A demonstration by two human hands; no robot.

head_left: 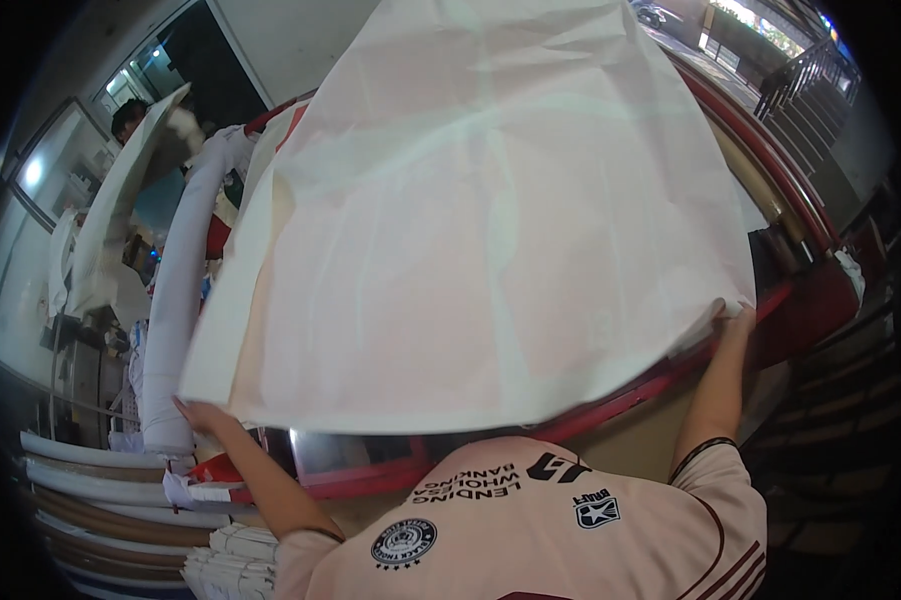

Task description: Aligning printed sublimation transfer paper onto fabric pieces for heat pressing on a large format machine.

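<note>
A large white sheet of paper (490, 240), thin and faintly pinkish, spreads before me over a red-edged table. Its near edge bows slightly, and its far end runs out of view at the top. My left hand (204, 415) is closed on the near left corner, with the fingers partly under the sheet. At the near right corner my right hand (734, 312) pinches the edge, thumb on top. Along the left side a cream layer (260, 290) shows beside the white one; whether it is a separate sheet I cannot tell.
The table's red edge (610, 408) runs below the sheet. A long white roll (175, 310) stands to the left, near another person (130, 118) with a pale sheet (120, 215). Several rolls (100, 485) and a folded bundle (232, 562) lie lower left. A stair railing (805, 90) is far right.
</note>
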